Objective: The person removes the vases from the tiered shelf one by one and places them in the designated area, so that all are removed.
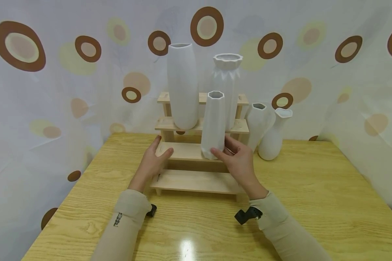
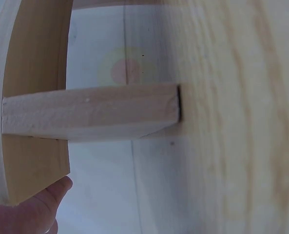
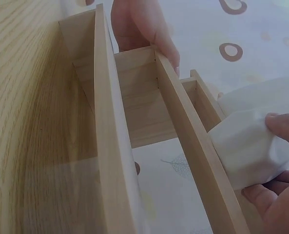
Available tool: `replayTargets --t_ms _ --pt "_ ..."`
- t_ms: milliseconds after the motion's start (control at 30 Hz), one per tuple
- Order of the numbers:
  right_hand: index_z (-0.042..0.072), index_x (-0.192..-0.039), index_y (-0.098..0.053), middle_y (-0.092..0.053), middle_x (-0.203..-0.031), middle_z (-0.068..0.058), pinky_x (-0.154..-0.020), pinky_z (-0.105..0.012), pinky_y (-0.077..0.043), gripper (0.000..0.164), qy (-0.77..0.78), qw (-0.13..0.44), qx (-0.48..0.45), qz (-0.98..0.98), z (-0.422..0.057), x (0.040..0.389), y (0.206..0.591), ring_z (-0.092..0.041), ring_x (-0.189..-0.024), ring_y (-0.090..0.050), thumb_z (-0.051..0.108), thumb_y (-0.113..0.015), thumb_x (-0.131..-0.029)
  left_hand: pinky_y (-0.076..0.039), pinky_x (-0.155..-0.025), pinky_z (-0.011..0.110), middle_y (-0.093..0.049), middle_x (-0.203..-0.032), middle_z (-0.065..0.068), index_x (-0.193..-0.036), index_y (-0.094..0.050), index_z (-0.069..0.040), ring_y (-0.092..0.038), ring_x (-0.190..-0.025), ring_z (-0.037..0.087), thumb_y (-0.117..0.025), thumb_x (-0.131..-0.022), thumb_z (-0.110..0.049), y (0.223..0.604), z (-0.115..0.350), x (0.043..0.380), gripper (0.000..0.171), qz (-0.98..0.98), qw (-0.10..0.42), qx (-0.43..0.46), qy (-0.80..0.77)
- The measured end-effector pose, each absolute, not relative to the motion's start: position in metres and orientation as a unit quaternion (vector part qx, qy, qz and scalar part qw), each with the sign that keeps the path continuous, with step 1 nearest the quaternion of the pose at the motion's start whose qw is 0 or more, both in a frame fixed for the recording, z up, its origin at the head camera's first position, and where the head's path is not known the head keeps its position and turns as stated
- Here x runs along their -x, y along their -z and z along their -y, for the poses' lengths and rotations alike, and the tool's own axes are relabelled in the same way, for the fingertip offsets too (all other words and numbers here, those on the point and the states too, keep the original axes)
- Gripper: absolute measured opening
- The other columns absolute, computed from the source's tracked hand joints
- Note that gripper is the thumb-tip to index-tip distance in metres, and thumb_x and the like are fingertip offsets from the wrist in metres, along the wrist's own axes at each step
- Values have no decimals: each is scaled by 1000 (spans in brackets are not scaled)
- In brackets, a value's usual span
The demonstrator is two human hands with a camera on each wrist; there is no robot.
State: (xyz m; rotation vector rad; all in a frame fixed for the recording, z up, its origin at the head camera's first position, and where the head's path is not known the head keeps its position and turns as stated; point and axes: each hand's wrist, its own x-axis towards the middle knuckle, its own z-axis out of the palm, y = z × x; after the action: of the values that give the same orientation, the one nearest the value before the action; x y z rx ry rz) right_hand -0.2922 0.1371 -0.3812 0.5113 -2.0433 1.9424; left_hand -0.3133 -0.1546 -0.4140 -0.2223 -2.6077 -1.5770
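Right hand (image 1: 241,163) pinches a faceted white vase (image 1: 213,125) near its base; vase roughly upright at the wooden stand (image 1: 189,181), second tier from bottom, right half; cannot tell if it bears on the board. Left hand (image 1: 149,163) at stand's left end, thumb and fingers spread. Smooth tall vase (image 1: 183,87), ruffled vase (image 1: 227,79) on stand's third tier.

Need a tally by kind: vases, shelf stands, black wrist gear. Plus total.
Tall white ceramic-looking vases: 5
Pale wooden four-tier stand: 1
Small black wrist-worn devices: 2
Total: 8
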Motion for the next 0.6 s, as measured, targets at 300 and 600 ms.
replayTargets --t_ms 300,600 --pt "3 -133 -61 -62 -130 -14 -91 -28 -51 58 -671 143 -183 704 -138 290 379 -25 -118 -60 10 -84 -80 -16 -118 49 -12 -164 4 -160 -13 -10 -11 -149 27 -57 -96 -55 415 155 314 90 854 45 74 513" --pt "5 -134 -61 -61 -132 -13 -93 -28 -50 58 -665 159 -191 705 -143 287 370 -26 -120 -59 10 -83 -81 -17 -118 49 -12 -164 3 -160 -12 -11 -11 -149 26 -57 -95 -56 415 155 314 91 854 44 70 514"
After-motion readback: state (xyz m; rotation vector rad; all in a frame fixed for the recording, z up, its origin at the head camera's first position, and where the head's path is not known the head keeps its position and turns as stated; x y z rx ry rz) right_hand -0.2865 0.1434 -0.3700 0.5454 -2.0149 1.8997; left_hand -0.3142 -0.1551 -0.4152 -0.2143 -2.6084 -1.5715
